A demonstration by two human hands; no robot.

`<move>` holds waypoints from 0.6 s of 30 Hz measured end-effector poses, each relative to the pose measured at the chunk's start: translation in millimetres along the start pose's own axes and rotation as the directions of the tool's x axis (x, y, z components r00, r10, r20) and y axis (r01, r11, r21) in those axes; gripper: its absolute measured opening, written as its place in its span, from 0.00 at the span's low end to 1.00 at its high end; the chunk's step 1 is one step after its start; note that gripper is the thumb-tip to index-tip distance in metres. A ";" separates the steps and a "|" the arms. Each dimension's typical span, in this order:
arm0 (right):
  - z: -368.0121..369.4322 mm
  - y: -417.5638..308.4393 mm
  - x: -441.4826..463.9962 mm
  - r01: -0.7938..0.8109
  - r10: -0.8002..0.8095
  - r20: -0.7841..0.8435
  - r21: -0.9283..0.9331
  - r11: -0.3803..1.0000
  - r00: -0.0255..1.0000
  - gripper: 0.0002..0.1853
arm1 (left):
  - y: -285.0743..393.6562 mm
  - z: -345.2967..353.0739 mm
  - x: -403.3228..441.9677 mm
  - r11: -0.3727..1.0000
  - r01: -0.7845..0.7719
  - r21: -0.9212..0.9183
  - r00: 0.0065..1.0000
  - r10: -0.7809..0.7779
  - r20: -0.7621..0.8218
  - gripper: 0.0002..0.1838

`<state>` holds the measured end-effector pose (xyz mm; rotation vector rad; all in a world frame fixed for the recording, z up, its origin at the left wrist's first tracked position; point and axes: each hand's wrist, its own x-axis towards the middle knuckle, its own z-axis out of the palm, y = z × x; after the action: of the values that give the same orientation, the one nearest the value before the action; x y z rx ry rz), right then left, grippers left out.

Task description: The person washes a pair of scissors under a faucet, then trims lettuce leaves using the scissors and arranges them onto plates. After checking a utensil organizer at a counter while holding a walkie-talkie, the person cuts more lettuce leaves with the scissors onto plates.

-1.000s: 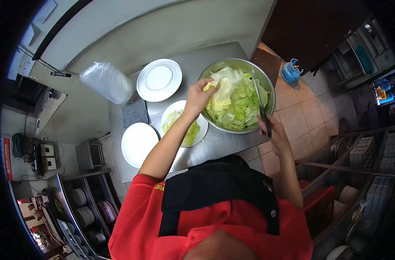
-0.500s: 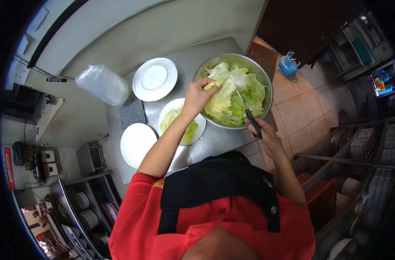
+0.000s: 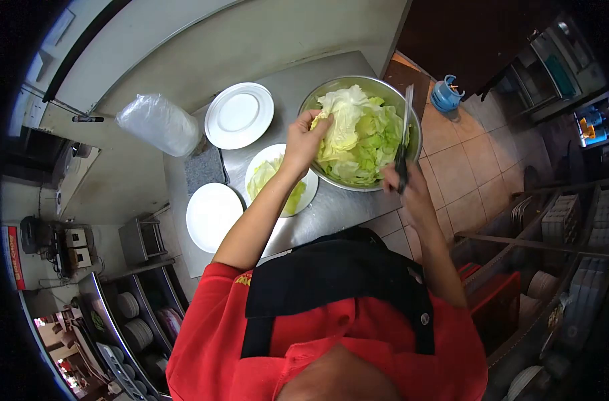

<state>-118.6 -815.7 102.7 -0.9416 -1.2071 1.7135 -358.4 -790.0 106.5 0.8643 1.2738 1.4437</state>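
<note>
A large steel bowl [image 3: 417,137] full of torn lettuce [image 3: 368,144] sits at the table's right side. Over its left rim, my left hand [image 3: 306,142] pinches a pale lettuce leaf [image 3: 344,123]. My right hand [image 3: 406,184] is closed round the black handle of a knife [image 3: 405,123], whose blade points up over the bowl's right side. Left of the bowl, a white plate [image 3: 310,195] holds lettuce pieces, partly hidden by my left forearm.
The steel table [image 3: 291,87] also bears a stack of white plates [image 3: 239,115], another white plate [image 3: 214,219], a grey cloth [image 3: 205,170] and a wrapped plastic bundle [image 3: 159,124]. A blue gas cylinder [image 3: 446,95] stands on the floor.
The knife first swung leftward over the lettuce, then back to the bowl's right side with my right hand. My left hand keeps its hold on the leaf.
</note>
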 end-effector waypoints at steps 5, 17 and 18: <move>26.0 0.1 58.7 0.178 -0.182 -0.171 -0.041 0.983 0.968 0.19 | -9.4 19.0 -9.8 0.972 0.126 -0.200 0.987 -0.103 0.122 0.11; 39.3 -11.4 70.4 0.204 -0.193 -0.114 0.093 0.975 0.974 0.17 | 1.0 -2.2 -18.0 0.915 0.311 -0.256 0.916 -0.216 0.339 0.15; 40.8 -9.1 70.1 0.201 -0.187 -0.117 0.113 0.973 0.975 0.17 | 6.5 3.4 -21.2 0.926 0.290 -0.241 0.918 -0.198 0.343 0.17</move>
<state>-180.6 -763.8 113.9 -0.8017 -1.0736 1.5448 -351.1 -809.2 115.5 0.6752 0.8717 1.1954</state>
